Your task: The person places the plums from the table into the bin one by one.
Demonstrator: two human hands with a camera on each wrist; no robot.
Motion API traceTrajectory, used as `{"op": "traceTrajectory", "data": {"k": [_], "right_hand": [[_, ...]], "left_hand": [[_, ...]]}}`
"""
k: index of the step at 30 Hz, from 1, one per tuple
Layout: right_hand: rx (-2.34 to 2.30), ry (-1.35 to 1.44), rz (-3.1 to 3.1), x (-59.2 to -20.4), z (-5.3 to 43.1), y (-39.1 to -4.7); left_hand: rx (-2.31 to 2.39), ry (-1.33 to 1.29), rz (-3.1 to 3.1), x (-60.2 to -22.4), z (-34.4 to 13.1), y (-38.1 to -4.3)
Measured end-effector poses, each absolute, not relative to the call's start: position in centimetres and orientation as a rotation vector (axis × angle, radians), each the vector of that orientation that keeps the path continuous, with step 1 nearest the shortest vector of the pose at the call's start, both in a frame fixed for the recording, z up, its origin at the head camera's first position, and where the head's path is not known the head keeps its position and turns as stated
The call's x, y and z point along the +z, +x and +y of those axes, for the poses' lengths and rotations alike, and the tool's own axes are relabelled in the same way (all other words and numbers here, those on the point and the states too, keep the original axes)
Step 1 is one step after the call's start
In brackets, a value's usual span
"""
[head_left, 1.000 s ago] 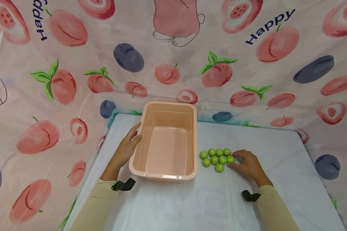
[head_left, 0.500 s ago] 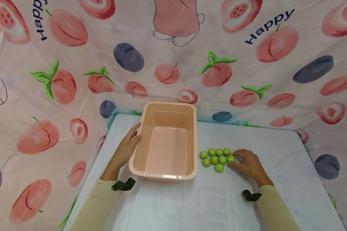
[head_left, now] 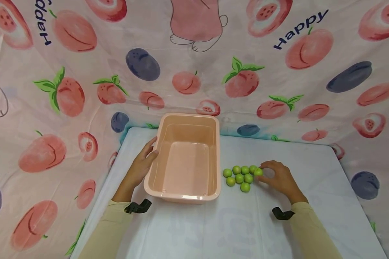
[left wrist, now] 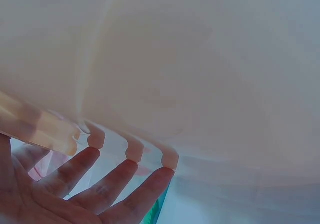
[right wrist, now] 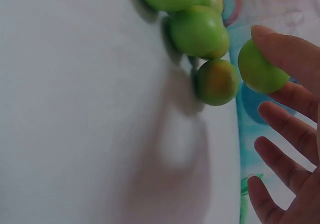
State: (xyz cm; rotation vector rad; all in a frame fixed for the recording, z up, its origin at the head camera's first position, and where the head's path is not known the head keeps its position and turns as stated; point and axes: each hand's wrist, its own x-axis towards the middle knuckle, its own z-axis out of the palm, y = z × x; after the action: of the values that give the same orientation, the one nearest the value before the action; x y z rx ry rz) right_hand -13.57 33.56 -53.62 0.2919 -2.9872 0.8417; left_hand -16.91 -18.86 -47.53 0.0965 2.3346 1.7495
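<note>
A peach-coloured plastic basin (head_left: pixel 217 162) stands upright on the white tabletop. My left hand (head_left: pixel 139 165) grips its left side, thumb at the rim; in the left wrist view, the fingertips (left wrist: pixel 170 171) touch the outer wall beneath. To the right of the basin lies a cluster of small round green fruit (head_left: pixel 239 178). My right hand (head_left: pixel 281 180) pinches one green fruit (right wrist: pixel 257 71) between thumb and index finger, slightly raised at the cluster's right edge. Its other fingers (right wrist: pixel 280 156) are spread apart. One fruit in the cluster shows an orange blush (right wrist: pixel 217 81).
A white cloth (head_left: pixel 233 230) covers the table. Behind and at the sides hangs a pink curtain (head_left: pixel 197 61) printed with fruit, its blue border meeting the table's back edge. Black straps with small mounts (head_left: pixel 138 206) sit on both wrists.
The right hand has lifted the pinched green fruit slightly up and away from its spot at the cluster's right end. The left hand and basin keep their place.
</note>
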Motion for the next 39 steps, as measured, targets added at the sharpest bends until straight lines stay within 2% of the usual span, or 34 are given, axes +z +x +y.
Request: {"op": "traceTrajectory", "data": {"k": [19,39], "right_hand": [[0.900,0.401,-2.891,-48.1,30.9,-16.4],[0.932,0.494,-2.808,-44.4,28.9,-18.2]], "left_hand": [[1.759,0.080,2.316,-47.4,-18.9,-16.8],[1.752,0.098,2.318,-47.3,-18.7,-17.0]]}}
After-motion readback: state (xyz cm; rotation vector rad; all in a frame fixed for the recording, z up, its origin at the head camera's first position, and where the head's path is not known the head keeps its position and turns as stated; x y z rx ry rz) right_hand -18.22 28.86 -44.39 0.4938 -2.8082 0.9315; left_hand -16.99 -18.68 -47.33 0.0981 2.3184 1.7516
